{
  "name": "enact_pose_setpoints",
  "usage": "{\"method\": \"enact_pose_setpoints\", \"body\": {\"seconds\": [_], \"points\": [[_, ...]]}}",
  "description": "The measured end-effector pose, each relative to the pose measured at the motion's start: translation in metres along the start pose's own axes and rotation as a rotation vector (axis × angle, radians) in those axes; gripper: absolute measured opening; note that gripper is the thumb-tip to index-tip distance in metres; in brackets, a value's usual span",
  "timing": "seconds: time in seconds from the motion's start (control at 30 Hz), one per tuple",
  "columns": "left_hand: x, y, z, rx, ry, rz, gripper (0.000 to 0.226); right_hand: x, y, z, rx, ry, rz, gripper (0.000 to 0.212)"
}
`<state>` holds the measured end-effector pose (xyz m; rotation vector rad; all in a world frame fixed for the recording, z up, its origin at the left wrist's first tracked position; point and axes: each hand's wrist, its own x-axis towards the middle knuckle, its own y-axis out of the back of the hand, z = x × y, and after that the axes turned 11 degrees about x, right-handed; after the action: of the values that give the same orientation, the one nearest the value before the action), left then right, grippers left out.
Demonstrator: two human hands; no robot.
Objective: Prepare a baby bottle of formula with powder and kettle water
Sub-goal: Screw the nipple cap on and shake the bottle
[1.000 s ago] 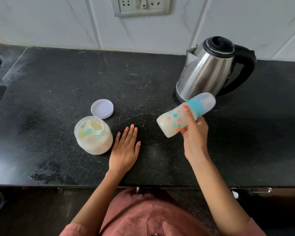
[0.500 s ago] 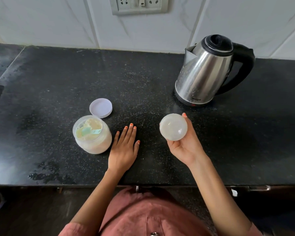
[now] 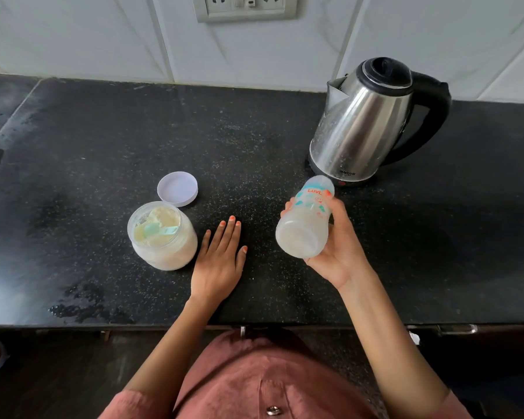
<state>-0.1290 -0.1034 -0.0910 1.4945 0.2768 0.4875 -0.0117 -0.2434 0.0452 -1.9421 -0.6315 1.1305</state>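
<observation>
- right hand, centre-right of frame: fingers and thumb curled round the baby bottle, palm turned up under it
- bottle tilted, round base toward the camera, capped end pointing up-right at the foot of the kettle; whether it touches the kettle, can't tell
- bottle body clear with teal and orange print and red lettering near a teal ring; milky whitish contents inside
- left hand, centre of frame: lying flat, palm down on the counter, fingers straight and close together, thumb out to the side, holding nothing
- powder jar just left of the left hand, little finger very near its wall; contact unclear
- jar open, pale powder inside, a teal scoop lying in the powder
- white lid flat on the counter, just above the jar in frame, close to its rim
- kettle upper right: steel body, black lid shut, black handle on the right, spout facing left, upright on the counter
- counter black, speckled; wet patch lower left near the front edge
- white tiled wall along the top, socket plate at top centre
- rust-coloured garment at bottom centre
</observation>
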Motion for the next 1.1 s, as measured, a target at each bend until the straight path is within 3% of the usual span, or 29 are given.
{"method": "enact_pose_setpoints", "body": {"seconds": [0.03, 0.1, 0.3, 0.4, 0.5, 0.6, 0.67, 0.8, 0.87, 0.93, 1.03, 1.1], "points": [[0.000, 0.000, 0.000, 0.001, -0.002, 0.001, 0.055, 0.000, 0.000, -0.001, -0.007, 0.010, -0.029, 0.082], [0.000, 0.000, 0.000, 0.002, -0.005, 0.001, 0.055, -0.002, -0.001, -0.003, -0.106, 0.063, -0.075, 0.086], [0.000, 0.000, 0.000, 0.001, -0.001, -0.009, 0.055, -0.011, -0.007, -0.009, -0.628, 0.388, -0.144, 0.048], [0.000, 0.000, -0.001, 0.006, -0.005, -0.010, 0.056, -0.013, -0.009, -0.007, -0.793, 0.519, -0.129, 0.050], [-0.001, 0.000, -0.001, 0.004, -0.001, -0.011, 0.056, -0.011, -0.009, -0.006, -0.697, 0.524, -0.080, 0.050], [-0.001, 0.000, 0.000, 0.006, 0.004, -0.008, 0.055, -0.008, -0.008, -0.008, -0.220, 0.420, 0.040, 0.033], [-0.001, -0.001, 0.000, 0.004, 0.005, -0.010, 0.055, -0.007, -0.005, -0.004, -0.080, 0.392, 0.108, 0.022], [-0.001, 0.000, 0.000, 0.002, 0.002, -0.008, 0.055, -0.015, 0.004, 0.017, -0.464, 0.302, 0.065, 0.037], [-0.001, 0.000, -0.001, -0.005, 0.000, -0.018, 0.056, -0.018, 0.004, 0.015, -0.628, 0.356, 0.046, 0.038], [-0.001, -0.001, 0.000, -0.004, 0.004, -0.014, 0.056, -0.015, 0.000, 0.005, -0.529, 0.449, 0.074, 0.037], [0.000, -0.001, 0.000, 0.000, 0.012, -0.015, 0.055, -0.008, -0.006, -0.004, -0.232, 0.561, 0.154, 0.015], [0.000, -0.001, 0.000, 0.006, 0.011, -0.016, 0.055, -0.007, -0.004, 0.003, -0.346, 0.552, 0.133, 0.021]]}}
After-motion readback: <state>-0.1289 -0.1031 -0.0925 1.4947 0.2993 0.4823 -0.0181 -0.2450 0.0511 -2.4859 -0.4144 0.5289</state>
